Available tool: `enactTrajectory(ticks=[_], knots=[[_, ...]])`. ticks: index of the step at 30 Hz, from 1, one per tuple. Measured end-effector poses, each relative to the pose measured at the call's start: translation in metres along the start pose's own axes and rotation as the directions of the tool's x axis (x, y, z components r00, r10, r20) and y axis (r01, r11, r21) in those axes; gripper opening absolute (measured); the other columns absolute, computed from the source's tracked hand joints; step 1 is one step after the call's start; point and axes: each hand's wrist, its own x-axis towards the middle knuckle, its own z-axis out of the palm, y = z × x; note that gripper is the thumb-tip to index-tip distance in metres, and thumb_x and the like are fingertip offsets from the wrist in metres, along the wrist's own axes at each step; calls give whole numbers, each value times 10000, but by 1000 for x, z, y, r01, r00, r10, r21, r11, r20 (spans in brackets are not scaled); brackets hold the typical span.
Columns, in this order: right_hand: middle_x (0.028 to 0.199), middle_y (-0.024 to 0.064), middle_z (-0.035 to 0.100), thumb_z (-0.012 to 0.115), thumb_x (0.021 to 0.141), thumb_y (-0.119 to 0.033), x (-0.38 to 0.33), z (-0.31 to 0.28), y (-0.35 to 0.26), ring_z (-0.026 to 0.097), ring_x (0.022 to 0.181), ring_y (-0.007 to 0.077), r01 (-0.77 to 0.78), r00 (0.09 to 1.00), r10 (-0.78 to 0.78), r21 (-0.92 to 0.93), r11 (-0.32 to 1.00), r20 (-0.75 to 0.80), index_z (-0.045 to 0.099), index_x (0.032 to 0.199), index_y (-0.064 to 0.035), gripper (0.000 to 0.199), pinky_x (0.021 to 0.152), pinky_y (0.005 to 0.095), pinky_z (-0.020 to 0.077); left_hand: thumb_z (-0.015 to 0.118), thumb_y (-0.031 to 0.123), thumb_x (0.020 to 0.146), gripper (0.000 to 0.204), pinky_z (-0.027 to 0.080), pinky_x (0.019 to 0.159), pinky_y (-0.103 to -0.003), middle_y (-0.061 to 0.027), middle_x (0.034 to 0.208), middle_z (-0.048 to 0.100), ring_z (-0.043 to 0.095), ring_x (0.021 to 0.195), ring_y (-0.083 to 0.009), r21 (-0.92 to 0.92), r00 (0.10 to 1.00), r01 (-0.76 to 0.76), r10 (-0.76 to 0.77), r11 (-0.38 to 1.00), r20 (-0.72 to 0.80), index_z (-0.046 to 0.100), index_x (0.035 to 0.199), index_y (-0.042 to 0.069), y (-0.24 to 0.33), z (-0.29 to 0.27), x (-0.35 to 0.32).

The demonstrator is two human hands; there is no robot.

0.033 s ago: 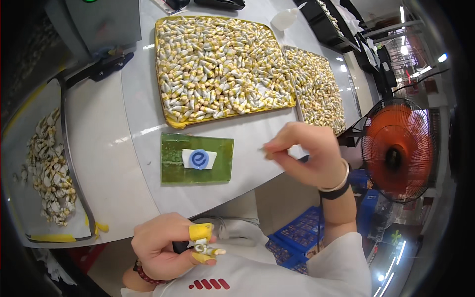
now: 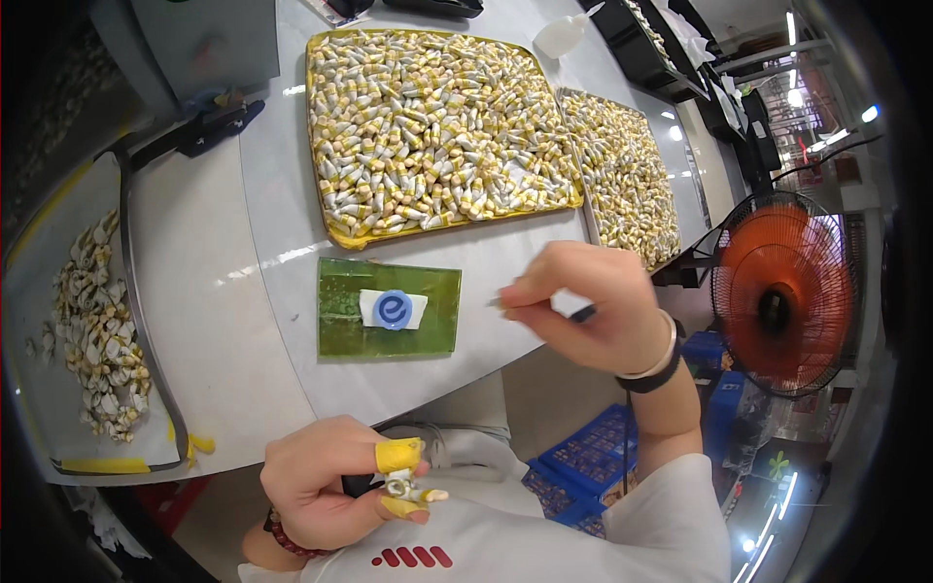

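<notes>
My left hand (image 2: pixel 326 481) is closed near my body, with yellow tape round its thumb and index finger. Between those fingers it pinches small white-and-yellow pieces (image 2: pixel 400 483), one with a pale tip sticking out. Over the table's front edge, my right hand (image 2: pixel 588 306) has thumb and index fingertips pressed together; a tiny thing between them is too blurred to name. Left of that hand lies a green glassy slab (image 2: pixel 340 340) bearing a white patch with a round blue sticker (image 2: pixel 393 310). Behind it stands a yellow-rimmed tray (image 2: pixel 335 238) full of small white-and-yellow tapered pieces.
A second full tray (image 2: pixel 627 175) stands to the right. Crumpled white pieces (image 2: pixel 102 340) lie in a dark-edged tray at left, below a grey machine (image 2: pixel 204 53). A translucent bottle (image 2: pixel 561 37) stands far back. An orange fan (image 2: pixel 777 301) and blue crates (image 2: pixel 588 452) are at right.
My right hand has shifted a little to the left, closer to the green slab. The left hand keeps its grip and has hardly moved.
</notes>
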Motion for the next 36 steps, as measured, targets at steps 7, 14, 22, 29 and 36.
enactTrajectory(ticks=[7, 14, 22, 29, 36], knots=[[758, 66, 589, 663, 707, 34, 34, 42, -2, 553, 678, 227, 187, 981, -179, -123, 975, 75, 637, 835, -36, 148, 595, 319, 458, 828, 165, 644, 325, 482, 561, -251, -86, 748, 677, 629, 614, -171, -33, 998, -26, 25, 999, -50, 670, 872, -6, 3, -6, -7], [732, 66, 535, 652, 662, 47, 36, 49, -8, 519, 669, 234, 201, 974, -159, -301, 932, 160, 608, 812, -43, 180, 570, 325, 438, 838, 232, 632, 388, 460, 545, -224, -79, 724, 650, 607, 614, -138, -14, 994, 60, -61, 998, -87, 643, 848, -25, 2, -12, -15], [720, 71, 554, 655, 673, 65, 34, 63, -11, 530, 645, 231, 150, 987, -159, -260, 954, -14, 615, 812, -31, 174, 562, 313, 438, 836, 312, 639, 408, 419, 533, -236, -66, 712, 630, 564, 617, -133, 106, 994, -55, 64, 993, -84, 621, 796, 4, -3, -12, -8], [705, 85, 593, 636, 694, 100, 17, 47, -35, 559, 626, 204, -55, 977, 85, 154, 987, -195, 630, 802, -10, 154, 522, 280, 429, 835, 254, 641, 360, 435, 532, -246, -82, 759, 620, 568, 646, -156, 269, 984, -129, 157, 955, -85, 601, 802, 33, -1, -10, -7], [819, 89, 626, 670, 676, 112, -8, 51, -50, 595, 705, 223, 112, 983, -47, 380, 918, -175, 626, 934, -9, 289, 600, 305, 471, 796, 74, 654, 293, 499, 570, -255, -120, 803, 612, 575, 675, -170, 241, 972, -231, 231, 943, 28, 595, 860, 17, 1, -4, 2]])
